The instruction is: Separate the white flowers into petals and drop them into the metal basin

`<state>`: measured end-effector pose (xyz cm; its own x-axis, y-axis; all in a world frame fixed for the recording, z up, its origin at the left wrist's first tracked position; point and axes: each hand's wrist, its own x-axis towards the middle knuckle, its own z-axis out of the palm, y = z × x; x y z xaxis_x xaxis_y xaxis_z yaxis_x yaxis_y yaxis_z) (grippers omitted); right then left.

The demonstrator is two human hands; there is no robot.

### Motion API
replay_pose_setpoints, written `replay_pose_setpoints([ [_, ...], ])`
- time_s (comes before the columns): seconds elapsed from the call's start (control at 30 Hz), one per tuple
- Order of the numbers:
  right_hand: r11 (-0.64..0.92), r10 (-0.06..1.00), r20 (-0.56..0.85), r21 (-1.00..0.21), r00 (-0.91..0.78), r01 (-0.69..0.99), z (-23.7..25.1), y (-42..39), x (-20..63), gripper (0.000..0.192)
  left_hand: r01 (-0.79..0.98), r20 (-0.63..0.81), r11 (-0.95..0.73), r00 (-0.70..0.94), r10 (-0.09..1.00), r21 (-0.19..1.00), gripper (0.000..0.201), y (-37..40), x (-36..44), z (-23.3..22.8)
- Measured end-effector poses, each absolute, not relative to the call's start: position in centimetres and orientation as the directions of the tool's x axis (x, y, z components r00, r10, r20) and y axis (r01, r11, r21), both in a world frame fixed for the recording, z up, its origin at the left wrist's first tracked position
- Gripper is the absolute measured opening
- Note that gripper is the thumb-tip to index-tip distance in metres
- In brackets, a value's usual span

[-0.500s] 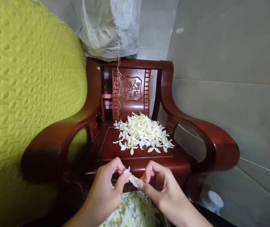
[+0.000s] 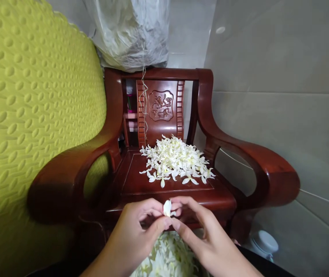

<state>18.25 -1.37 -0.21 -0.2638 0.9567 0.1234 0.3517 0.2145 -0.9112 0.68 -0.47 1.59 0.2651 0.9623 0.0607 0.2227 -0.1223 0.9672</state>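
Note:
My left hand (image 2: 137,238) and my right hand (image 2: 204,240) meet at the bottom middle, fingertips pinched together on one small white flower (image 2: 167,208). Just below the hands lies a heap of white and green flowers (image 2: 167,257), partly hidden by my wrists. Beyond the hands, a pile of white flowers (image 2: 176,158) rests on the seat of a small dark red wooden chair (image 2: 164,104) with carved back and curved armrests.
A yellow-green textured cushion (image 2: 28,115) fills the left side. A clear plastic bag (image 2: 129,30) sits atop the chair back, with a thin string (image 2: 144,92) hanging down. Grey tiled floor (image 2: 274,77) lies right, with a white round object (image 2: 265,242) near my right arm.
Both hands have shifted slightly up and closer together. The flower now stands upright between the fingertips. The view tilted a little.

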Motion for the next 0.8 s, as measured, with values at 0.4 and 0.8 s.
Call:
replay_pose_setpoints([
  [0.4,0.114,0.933,0.023,-0.966,-0.36,0.234,0.4,-1.3,18.3,0.031,0.214,-0.026,-0.038,0.289,0.957,0.976,0.014,-0.8,0.4,1.9],
  [0.8,0.17,0.961,0.132,-0.975,-0.244,0.145,0.6,-0.9,18.2,0.023,0.164,-0.11,0.07,0.251,0.962,0.984,0.017,-0.4,1.0,3.2],
])
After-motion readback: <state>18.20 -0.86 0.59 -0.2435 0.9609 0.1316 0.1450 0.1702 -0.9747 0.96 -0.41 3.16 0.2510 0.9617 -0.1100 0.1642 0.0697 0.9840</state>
